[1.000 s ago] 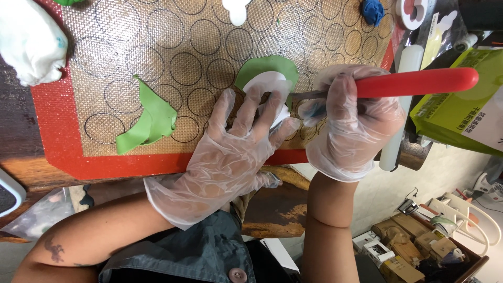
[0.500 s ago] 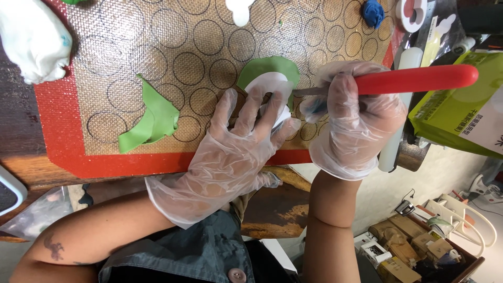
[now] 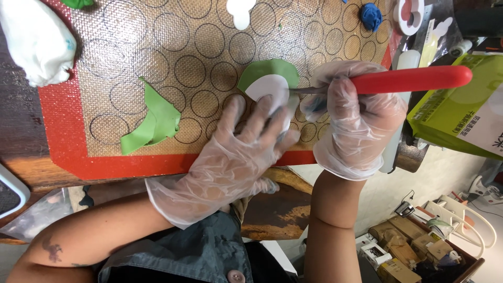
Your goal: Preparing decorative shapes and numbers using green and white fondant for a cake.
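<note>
My left hand [image 3: 236, 152], in a clear plastic glove, presses flat with spread fingers on a white round template [image 3: 268, 88] lying over a green sheet of soft paste [image 3: 268, 69]. My right hand [image 3: 352, 118], also gloved, grips a red-handled knife [image 3: 414, 79]. Its blade tip touches the edge of the white template. Both rest on a brown silicone mat [image 3: 173, 63] printed with circles and edged in red.
A cut-off green scrap [image 3: 154, 119] lies left of my hands. A white lump [image 3: 36, 39] sits top left, a blue lump [image 3: 371, 15] top right. A green packet [image 3: 461, 110] and a white roller [image 3: 406, 60] lie right of the mat.
The hands and knife stay almost still; the blade shifts slightly along the template's edge.
</note>
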